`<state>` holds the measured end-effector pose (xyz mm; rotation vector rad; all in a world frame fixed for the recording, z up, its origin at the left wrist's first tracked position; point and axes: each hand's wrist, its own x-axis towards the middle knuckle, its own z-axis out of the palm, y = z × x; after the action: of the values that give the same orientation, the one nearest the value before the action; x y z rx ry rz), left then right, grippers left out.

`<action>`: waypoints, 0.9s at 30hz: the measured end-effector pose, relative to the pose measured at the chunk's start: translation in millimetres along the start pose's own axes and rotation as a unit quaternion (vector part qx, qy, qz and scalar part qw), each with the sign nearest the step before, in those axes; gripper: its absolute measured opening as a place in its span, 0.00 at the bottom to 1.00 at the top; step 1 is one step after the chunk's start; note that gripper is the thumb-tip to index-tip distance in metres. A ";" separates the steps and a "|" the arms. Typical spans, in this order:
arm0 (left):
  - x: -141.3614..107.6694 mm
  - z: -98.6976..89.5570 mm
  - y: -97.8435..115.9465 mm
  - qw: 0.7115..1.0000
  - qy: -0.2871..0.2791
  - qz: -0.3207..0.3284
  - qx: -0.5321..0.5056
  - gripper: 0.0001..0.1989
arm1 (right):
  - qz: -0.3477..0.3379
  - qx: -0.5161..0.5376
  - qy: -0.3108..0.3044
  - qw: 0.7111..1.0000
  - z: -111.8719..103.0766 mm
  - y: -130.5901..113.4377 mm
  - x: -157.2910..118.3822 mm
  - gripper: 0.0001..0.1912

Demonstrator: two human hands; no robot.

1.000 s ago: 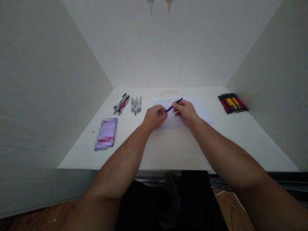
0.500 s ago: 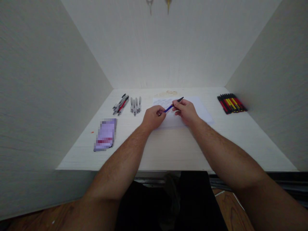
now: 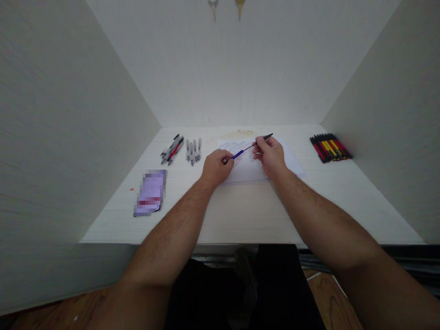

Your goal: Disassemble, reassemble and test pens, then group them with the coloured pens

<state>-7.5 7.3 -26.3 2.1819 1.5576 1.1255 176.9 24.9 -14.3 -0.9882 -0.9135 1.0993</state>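
Observation:
Over a sheet of white paper (image 3: 252, 172) with handwriting on it, both hands hold parts of one pen. My left hand (image 3: 216, 168) is closed on the blue pen barrel (image 3: 238, 155), whose lower end is hidden in the fingers. Pinched in my right hand (image 3: 272, 156) is the black upper part of the pen (image 3: 268, 136), pointing up to the right. A thin dark refill (image 3: 249, 147) bridges the gap between the two parts; its ends are out of sight.
Clear pens lie in a row (image 3: 193, 151) on the left, beside a loose pile of pens (image 3: 173, 149) with a red one. A purple, pixelated flat object (image 3: 151, 192) lies nearer. Red, yellow and black pens (image 3: 330, 147) are lined up by the right wall (image 3: 385, 119).
My right hand has moved slightly up and right with the black upper part, away from the blue barrel. The refill now shows between them. My left hand has shifted a little left.

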 end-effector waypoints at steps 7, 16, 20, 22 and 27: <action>0.3 0.4 -0.7 1.000 0.000 0.009 0.003 0.07 | -0.004 0.031 0.025 0.999 -2.6 -3.0 3.2 0.14; 0.5 0.0 -2.4 1.000 0.013 0.011 0.000 0.07 | 0.000 0.044 0.051 0.998 -4.7 -6.3 6.1 0.13; -0.6 -0.2 0.0 1.000 0.016 -0.013 -0.013 0.07 | 0.002 0.047 0.051 0.998 -6.8 -6.8 8.2 0.13; -1.3 -0.2 2.5 0.999 0.016 -0.034 -0.032 0.08 | 0.001 0.032 0.044 0.998 -6.3 -5.7 7.8 0.13; -1.9 0.0 4.9 0.996 0.004 -0.072 -0.057 0.11 | -0.003 0.014 0.040 0.999 -3.1 -2.1 5.4 0.13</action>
<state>-4.3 3.6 -24.2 1.9608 1.5854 1.1500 181.5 29.3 -12.7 -0.9985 -0.8326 1.0576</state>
